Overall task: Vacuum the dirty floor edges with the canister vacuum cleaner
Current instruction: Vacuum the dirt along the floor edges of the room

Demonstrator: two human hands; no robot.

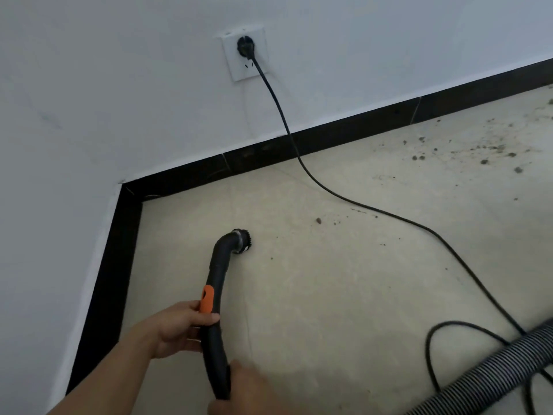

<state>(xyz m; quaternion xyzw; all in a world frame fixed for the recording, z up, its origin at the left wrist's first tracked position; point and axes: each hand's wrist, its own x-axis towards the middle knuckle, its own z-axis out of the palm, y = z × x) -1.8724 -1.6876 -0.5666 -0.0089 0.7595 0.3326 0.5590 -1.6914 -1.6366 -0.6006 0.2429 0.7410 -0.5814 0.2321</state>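
The person is leaning over a corner of the room with both hands on the vacuum's black wand (216, 298). The left hand (179, 327) is wrapped round it just below the orange slider (207, 298), thumb lying across the tube. The right hand (239, 387) is lower down, against the wand's near end. It is blurred and cut off by the bottom of the view, so I cannot tell whether its fingers close round the tube.

The wand curves over at the far end, and its round brush head (244, 241) sits on the beige floor (329, 295), near the corner but apart from the black skirting board (299, 145). A few specks lie just beside the brush. A thicker scatter of dirt (478, 151) lies well off to the right, along the floor edge.

A black power cord (329, 190) runs from a plug (246, 47) in the white wall socket (244, 55), down over the skirting and across the floor to the lower right. There it loops beside the grey ribbed hose (493, 372).
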